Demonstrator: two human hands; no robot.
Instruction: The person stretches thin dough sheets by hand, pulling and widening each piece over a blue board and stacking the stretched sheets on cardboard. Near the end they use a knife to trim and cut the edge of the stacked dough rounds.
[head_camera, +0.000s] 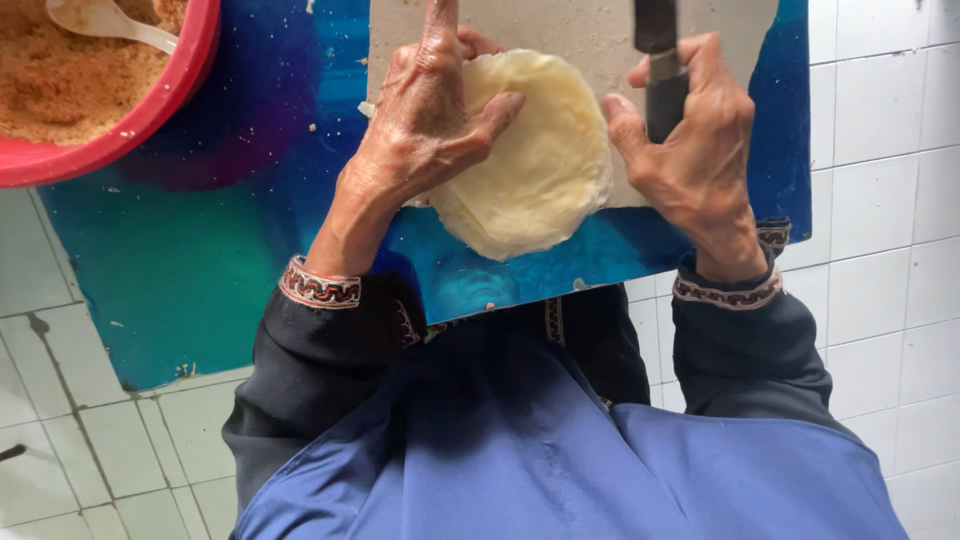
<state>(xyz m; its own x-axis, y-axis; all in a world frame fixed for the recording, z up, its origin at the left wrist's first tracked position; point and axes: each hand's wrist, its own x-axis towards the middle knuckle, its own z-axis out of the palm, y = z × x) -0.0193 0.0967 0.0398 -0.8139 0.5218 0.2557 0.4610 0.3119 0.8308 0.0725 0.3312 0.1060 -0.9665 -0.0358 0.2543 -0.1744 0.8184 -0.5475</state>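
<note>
A stack of thin pale round dough sheets (545, 160) lies on a pale cutting board (590, 30), hanging over its near edge. My left hand (425, 125) presses flat on the left part of the stack, fingers spread, index finger pointing away. My right hand (700, 140) is closed around the dark handle of a knife (662, 75) at the stack's right edge; the blade runs up out of view.
The board rests on a blue-green mat (200, 260) over a white tiled floor (890, 200). A red bowl (150, 105) of brown crumbly filling with a pale spoon (105, 20) sits at the top left. My dark sleeves and blue apron fill the bottom.
</note>
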